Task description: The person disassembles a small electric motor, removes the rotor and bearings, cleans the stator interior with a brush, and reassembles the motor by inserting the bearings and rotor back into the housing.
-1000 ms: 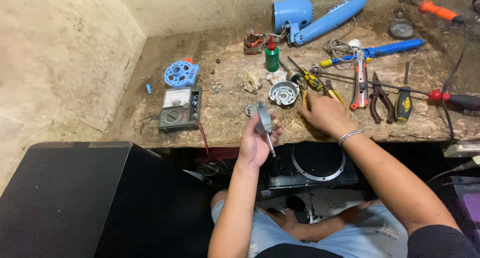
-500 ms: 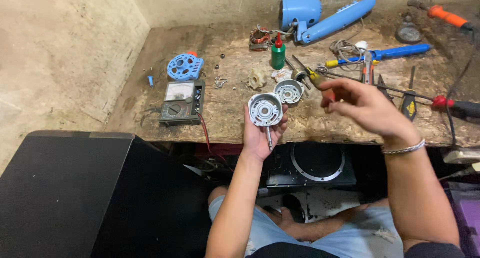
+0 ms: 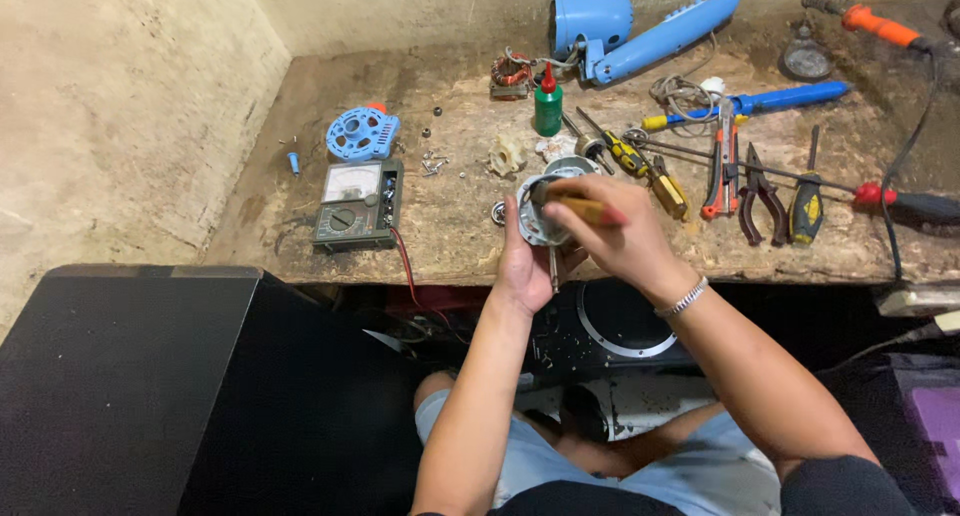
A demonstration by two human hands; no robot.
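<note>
My left hand holds a round silver motor part with a thin shaft hanging down, just above the front edge of the wooden bench. My right hand grips a yellow-handled screwdriver and presses its tip against the face of the motor part. A metal bracelet sits on my right wrist. My right fingers hide most of the part.
On the bench lie a multimeter, a blue round fan cover, a green bottle, a copper coil, a blue fan housing, pliers, screwdrivers, a soldering iron and loose screws. A black box stands at the left.
My right hand picked a yellow-handled screwdriver off the bench and brought it onto the motor part. My left hand turned the part's face up and holds it steady.
</note>
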